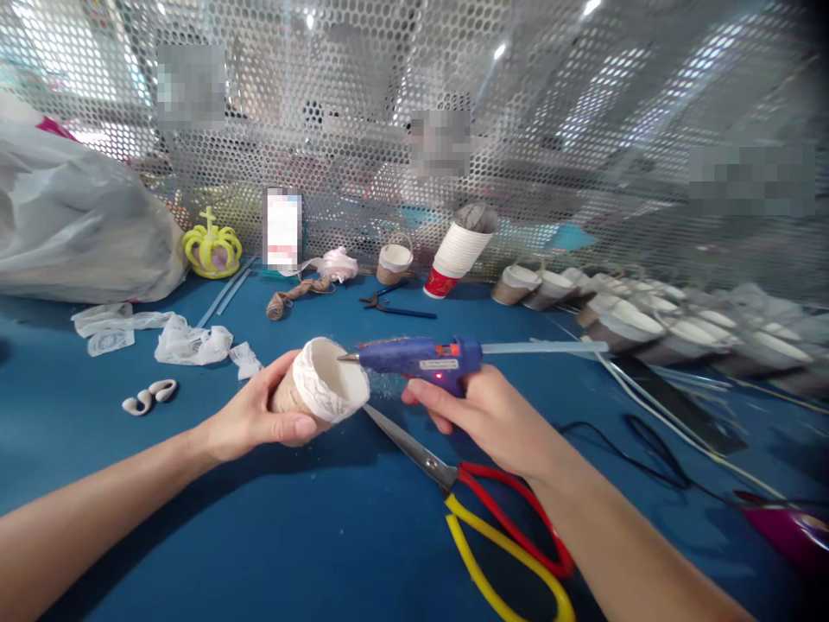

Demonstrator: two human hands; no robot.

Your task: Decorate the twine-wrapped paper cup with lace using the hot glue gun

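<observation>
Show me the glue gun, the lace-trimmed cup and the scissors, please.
Glue gun (414,357), head view: its blue body.
Lace-trimmed cup (314,386), head view: its white lace band.
Scissors (440,472), head view: metal beside the pivot.

The blue tabletop (259,536) bears open scissors (444,476), white lace strips (191,339), a twine bundle (277,304), pliers (408,312), stacked paper cups (461,252) and, at right, clustered wrapped cups (625,324).

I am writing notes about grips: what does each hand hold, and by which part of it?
The left hand holds the cup around its brown side, and the right hand holds the glue gun by its handle.
</observation>
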